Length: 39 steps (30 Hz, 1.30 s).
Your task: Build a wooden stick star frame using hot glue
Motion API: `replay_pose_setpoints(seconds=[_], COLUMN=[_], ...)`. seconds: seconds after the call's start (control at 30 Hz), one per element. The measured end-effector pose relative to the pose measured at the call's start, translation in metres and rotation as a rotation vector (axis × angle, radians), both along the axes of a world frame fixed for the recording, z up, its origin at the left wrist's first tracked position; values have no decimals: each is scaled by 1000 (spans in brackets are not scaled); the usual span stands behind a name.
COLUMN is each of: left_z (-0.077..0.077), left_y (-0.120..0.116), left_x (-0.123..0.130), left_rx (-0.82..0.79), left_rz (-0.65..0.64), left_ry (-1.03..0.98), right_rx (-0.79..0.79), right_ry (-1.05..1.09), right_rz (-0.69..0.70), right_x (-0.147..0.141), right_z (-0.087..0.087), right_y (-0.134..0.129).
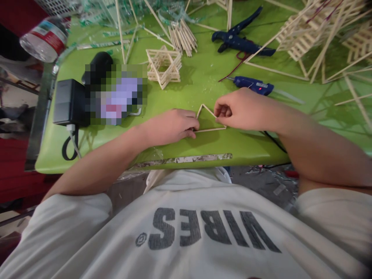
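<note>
A small triangle of thin wooden sticks (210, 130) lies on the green table between my hands. My left hand (177, 126) is closed on its left corner, where the fingers hide the joint. My right hand (238, 110) pinches the right-hand stick close to the right corner, fingers curled. Behind them stands a star-shaped stack of sticks (164, 68). Beyond my right hand lies a blue glue gun (254, 85) with a lit red light, its nozzle pointing left.
Blue cutters (241, 42) and a bundle of short sticks (183, 37) lie farther back. Lattice stick structures (308, 31) fill the back right. At left are a black power adapter (69, 102), a black rounded object (97, 66) and a plastic bottle (46, 38). A black cable runs beneath my right forearm.
</note>
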<state>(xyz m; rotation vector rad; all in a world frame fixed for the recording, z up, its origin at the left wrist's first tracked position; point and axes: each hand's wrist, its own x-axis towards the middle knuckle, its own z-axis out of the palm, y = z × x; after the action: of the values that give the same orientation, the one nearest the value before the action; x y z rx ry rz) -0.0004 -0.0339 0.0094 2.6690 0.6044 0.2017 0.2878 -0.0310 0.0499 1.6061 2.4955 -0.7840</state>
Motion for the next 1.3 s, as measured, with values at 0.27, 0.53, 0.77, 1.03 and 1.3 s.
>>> replay_pose_setpoints(seconds=[0.27,0.53,0.77,1.03,1.3], left_z=[-5,-3,6,-2,0], left_y=[4,5,10,10,10], left_x=[-1,-1,-10,-7,-7], left_rx=[72,25,-131,-112,-106], left_rz=[-40,-39,0,-39,-25], left_ry=[-34,-59,-107,-147,-118], right_rx=[-39,-63,-154,-114,-133], right_ry=[14,20,11,-6,34], right_rz=[14,65,262,317,293], right_x=[0,5,18,18,14], right_z=[1,10,20,6,6], right_y=[-1,0,-2,3,2])
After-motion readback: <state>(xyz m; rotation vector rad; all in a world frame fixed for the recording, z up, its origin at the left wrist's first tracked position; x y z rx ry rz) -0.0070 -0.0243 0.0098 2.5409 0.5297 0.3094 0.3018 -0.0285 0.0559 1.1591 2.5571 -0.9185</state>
